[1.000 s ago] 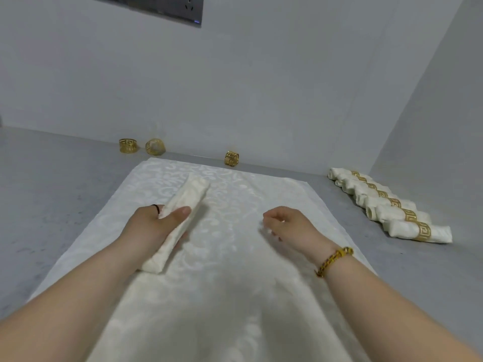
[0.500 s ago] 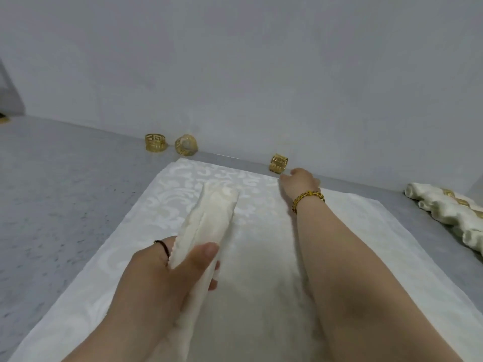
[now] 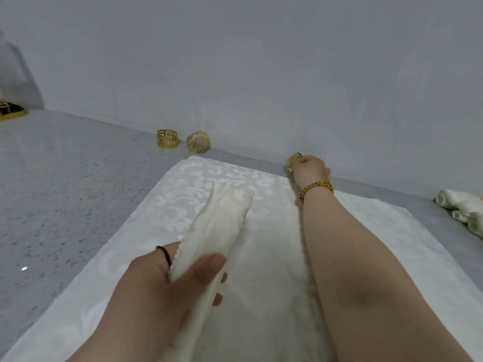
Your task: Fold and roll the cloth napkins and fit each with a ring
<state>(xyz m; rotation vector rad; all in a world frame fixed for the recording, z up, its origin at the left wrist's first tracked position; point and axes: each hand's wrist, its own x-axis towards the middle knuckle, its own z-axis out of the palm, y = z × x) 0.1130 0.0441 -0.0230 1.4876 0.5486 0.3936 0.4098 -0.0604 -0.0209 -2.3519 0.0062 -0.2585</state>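
Nearest, at the lower middle of the frame, the left hand is wrapped around the rolled napkin, thumb across the top and fingers curled beneath. The far end of the roll points up toward the frame's centre, over the spread cloth; whether that end rests on the cloth or is lifted I cannot tell. The roll is soft, light stuff. Its free end looks slack, with the scalloped edge gaping, so I'd judge it wants a firm squeeze close to the end the ring goes over, or the layers will spring open and catch. Beyond it the right forearm stretches up the right-centre of the frame, a gold bracelet at the wrist. The right hand sits at the cloth's far edge with its fingers closed over a gold ring, which peeks out at the hand's left side and is mostly hidden. It looks like rigid, smooth metal with cut-out fretwork — small, probably slippery, best pinched across its band. The hands are well apart. Farther off, at upper centre-left, two more rings stand on the grey counter by the wall, and at the right edge lie some finished rolls, cut off by the frame.
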